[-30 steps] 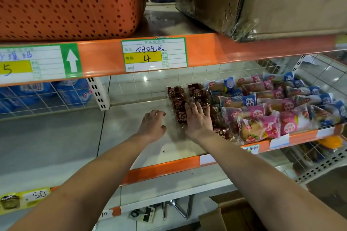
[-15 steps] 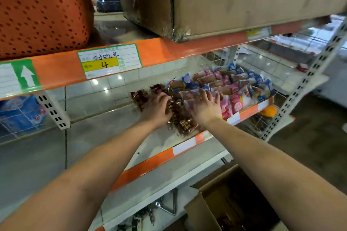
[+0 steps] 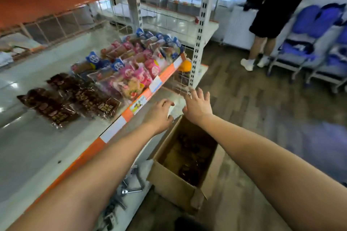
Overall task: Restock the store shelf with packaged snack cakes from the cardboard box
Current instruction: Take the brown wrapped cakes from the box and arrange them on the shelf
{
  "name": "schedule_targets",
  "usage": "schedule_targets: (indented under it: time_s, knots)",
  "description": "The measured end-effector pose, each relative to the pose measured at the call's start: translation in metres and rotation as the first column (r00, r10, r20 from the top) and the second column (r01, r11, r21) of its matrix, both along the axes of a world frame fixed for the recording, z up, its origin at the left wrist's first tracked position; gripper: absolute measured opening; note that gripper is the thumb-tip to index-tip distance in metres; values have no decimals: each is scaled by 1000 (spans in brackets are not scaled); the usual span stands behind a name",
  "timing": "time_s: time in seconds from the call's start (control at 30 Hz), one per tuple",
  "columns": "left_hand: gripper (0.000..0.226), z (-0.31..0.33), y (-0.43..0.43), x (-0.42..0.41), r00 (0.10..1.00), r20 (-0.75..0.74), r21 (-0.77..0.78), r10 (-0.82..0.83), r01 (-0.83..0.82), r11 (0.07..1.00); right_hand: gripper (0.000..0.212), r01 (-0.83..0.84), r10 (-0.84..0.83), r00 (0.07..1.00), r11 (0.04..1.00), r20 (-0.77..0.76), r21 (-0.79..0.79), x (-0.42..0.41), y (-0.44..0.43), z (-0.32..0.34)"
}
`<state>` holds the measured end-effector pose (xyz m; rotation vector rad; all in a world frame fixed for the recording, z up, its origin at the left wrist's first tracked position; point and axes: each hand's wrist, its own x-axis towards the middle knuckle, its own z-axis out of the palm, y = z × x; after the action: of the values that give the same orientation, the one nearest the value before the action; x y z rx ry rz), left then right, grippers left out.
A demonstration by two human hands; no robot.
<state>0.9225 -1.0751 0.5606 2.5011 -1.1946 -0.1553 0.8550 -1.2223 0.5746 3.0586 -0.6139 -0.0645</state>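
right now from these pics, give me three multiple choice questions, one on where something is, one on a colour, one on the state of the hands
1. Where is the cardboard box?
A. on the floor below the shelf edge
B. on the shelf among the packs
C. held in both hands

2. What colour are the snack cake packs lying left of the pink and blue packs?
A. green
B. dark brown
C. yellow

3. What do the left hand and right hand hold?
A. one pack each
B. only the left holds a pack
C. nothing

Answers: 1 A, the open box stands on the floor by the shelf front; 2 B, their wrappers are dark brown; 3 C, both hands hang empty above the box, right fingers spread.
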Motion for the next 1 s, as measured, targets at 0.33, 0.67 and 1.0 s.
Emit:
schedule_targets:
  time_s: [0.33, 0.67, 1.0]
  knots:
    - [38, -59, -47, 14, 980, -171, 198, 99, -64, 978, 46, -16, 43, 991, 979, -125, 205, -2, -70, -62]
    - [40, -108, -126, -29, 890, -354, 354, 289, -159, 922, 47, -153, 240, 939, 933, -247, 325, 17, -166, -104]
    - [41, -207, -117, -47, 771, -460, 550, 440, -141, 823, 48, -77, 297, 874, 866, -385, 494, 5, -168, -234]
